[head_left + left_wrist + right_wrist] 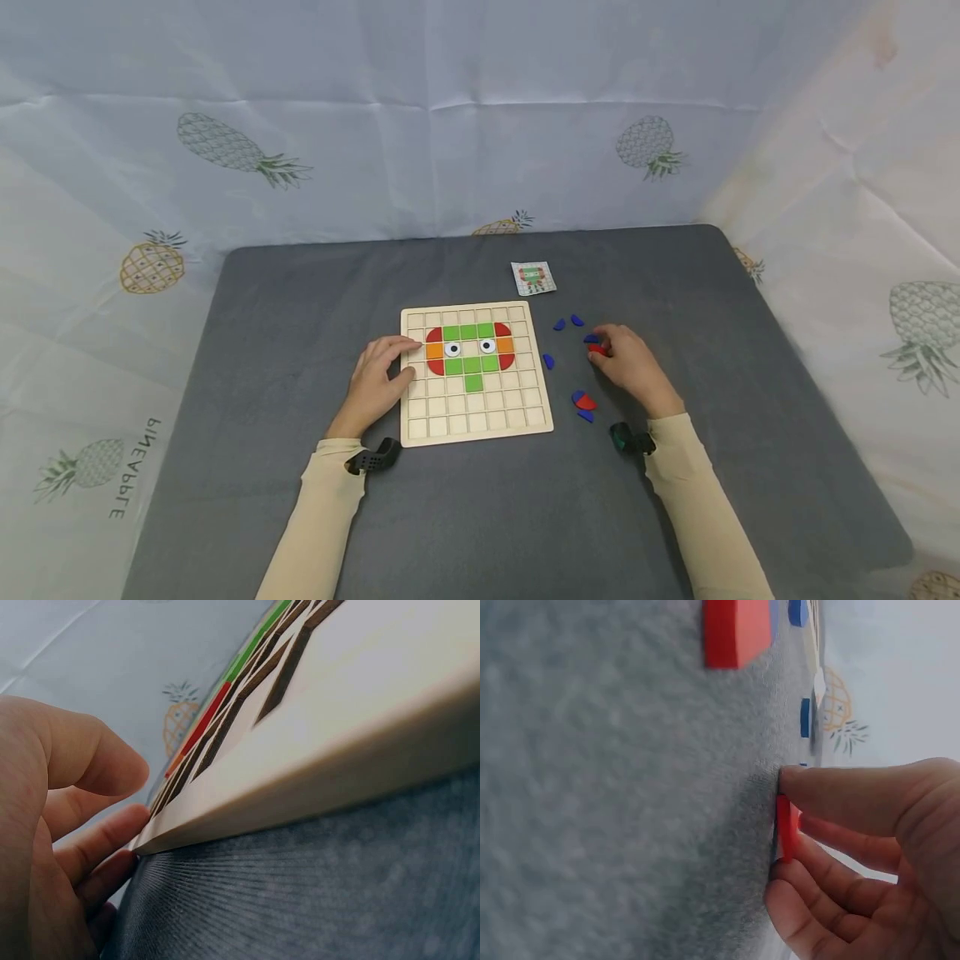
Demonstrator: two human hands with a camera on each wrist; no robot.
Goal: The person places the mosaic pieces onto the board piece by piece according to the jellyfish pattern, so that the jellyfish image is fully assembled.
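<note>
Board [480,408] has the left hand [371,384] resting on its left edge with fingers loosely spread, while to its right the right hand [632,365] pinches a red piece [786,825], best held softly by its sides so the nearby blue piece [590,339] is not bumped.

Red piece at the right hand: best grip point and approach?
I'd pinch two opposite edges of the red piece, thumb against fingertips, with the right hand coming from the right. It looks thin and low over the table, so its edges likely offer the best purchase; a blue piece sits close on its far side.
</note>
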